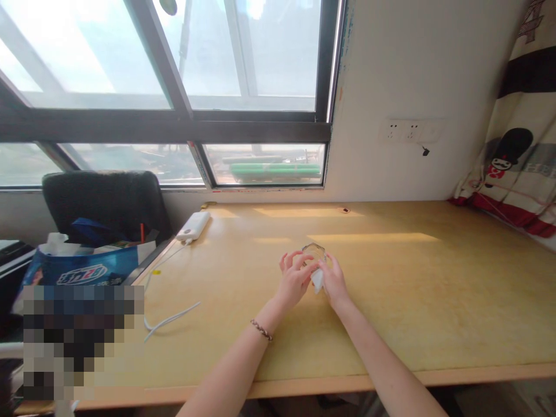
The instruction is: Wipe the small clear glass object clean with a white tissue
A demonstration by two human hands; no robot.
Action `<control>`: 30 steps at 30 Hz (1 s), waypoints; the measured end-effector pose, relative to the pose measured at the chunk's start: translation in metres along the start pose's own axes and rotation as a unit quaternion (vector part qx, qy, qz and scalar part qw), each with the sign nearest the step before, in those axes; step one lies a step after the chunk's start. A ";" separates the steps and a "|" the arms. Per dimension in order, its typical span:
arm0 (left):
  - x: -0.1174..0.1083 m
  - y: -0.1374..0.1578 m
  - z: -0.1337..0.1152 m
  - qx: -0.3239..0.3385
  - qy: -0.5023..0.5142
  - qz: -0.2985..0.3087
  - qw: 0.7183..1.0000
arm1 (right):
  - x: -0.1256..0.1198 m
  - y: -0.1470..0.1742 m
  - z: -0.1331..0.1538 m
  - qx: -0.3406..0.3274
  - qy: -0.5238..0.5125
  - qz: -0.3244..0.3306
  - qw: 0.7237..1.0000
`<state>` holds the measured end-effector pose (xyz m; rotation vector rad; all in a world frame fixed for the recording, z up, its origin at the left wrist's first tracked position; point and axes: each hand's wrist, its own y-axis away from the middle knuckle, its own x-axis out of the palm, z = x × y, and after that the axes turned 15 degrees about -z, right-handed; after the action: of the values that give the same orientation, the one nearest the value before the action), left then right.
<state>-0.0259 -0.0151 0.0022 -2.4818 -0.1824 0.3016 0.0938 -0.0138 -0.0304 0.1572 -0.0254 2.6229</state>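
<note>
Both hands meet over the middle of the wooden table around a clear glass vessel [313, 249] with an angular rim; whether it is a cup or an ashtray I cannot tell. My left hand [296, 275], with a braided bracelet on its wrist, curls its fingers over the vessel's left and near side. On the right, my right hand [333, 281] is closed with a crumpled white tissue [318, 280] hanging below its fingers and thumb, against the vessel's near side. The fingers hide most of the glass.
A white power bank [194, 226] lies at the table's left edge, its white cable [171, 318] trailing toward me. Beyond that edge stand a black chair [104, 197] and a blue bag [87, 263]. A curtain [516, 145] hangs at the right.
</note>
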 end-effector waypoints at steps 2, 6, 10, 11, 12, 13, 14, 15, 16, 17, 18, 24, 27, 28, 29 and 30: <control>0.001 0.002 0.004 0.057 -0.073 0.010 0.996 | 0.001 -0.001 -0.002 0.040 -0.016 -0.038 0.998; 0.003 0.003 0.010 0.114 -0.166 0.014 0.979 | -0.007 -0.016 0.004 0.097 -0.050 -0.081 0.991; 0.004 0.003 0.014 0.122 -0.166 0.009 0.979 | -0.038 -0.061 0.018 0.081 -0.001 -0.149 0.986; 0.005 0.003 0.015 0.123 -0.158 0.011 0.980 | -0.049 -0.075 0.021 0.068 0.046 -0.179 0.980; 0.005 0.003 0.015 0.124 -0.150 0.013 0.981 | -0.060 -0.089 0.025 0.059 0.102 -0.212 0.970; 0.005 0.003 0.015 0.124 -0.143 0.016 0.982 | -0.071 -0.103 0.028 0.060 0.125 -0.234 0.962; 0.005 0.003 0.014 0.124 -0.137 0.019 0.983 | -0.082 -0.116 0.031 0.060 0.141 -0.251 0.956; 0.005 0.003 0.014 0.123 -0.130 0.023 0.984 | -0.092 -0.127 0.033 0.060 0.157 -0.266 0.949; 0.005 0.003 0.014 0.121 -0.121 0.027 0.985 | -0.101 -0.137 0.036 0.061 0.173 -0.280 0.942; 0.004 0.003 0.013 0.117 -0.113 0.029 0.986 | -0.110 -0.146 0.039 0.061 0.189 -0.292 0.936; 0.004 0.002 0.013 0.113 -0.103 0.029 0.988 | -0.116 -0.153 0.041 0.062 0.205 -0.301 0.929; 0.000 0.000 0.013 0.096 -0.075 0.008 0.993 | -0.139 -0.173 0.047 0.071 0.282 -0.328 0.899; -0.001 -0.001 0.014 0.099 -0.083 0.004 0.992 | -0.145 -0.178 0.046 0.071 0.309 -0.327 0.890; -0.001 -0.001 0.014 0.103 -0.088 0.002 0.991 | -0.147 -0.180 0.045 0.070 0.318 -0.326 0.888; -0.001 -0.002 0.015 0.108 -0.093 -0.001 0.990 | -0.148 -0.182 0.044 0.069 0.326 -0.324 0.885; -0.002 -0.002 0.015 0.114 -0.100 -0.002 0.988 | -0.150 -0.184 0.043 0.068 0.335 -0.322 0.883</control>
<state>-0.0315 -0.0053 -0.0082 -2.2241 -0.2234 0.5405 0.3182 0.0707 -0.0069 -0.6010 0.3832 1.8834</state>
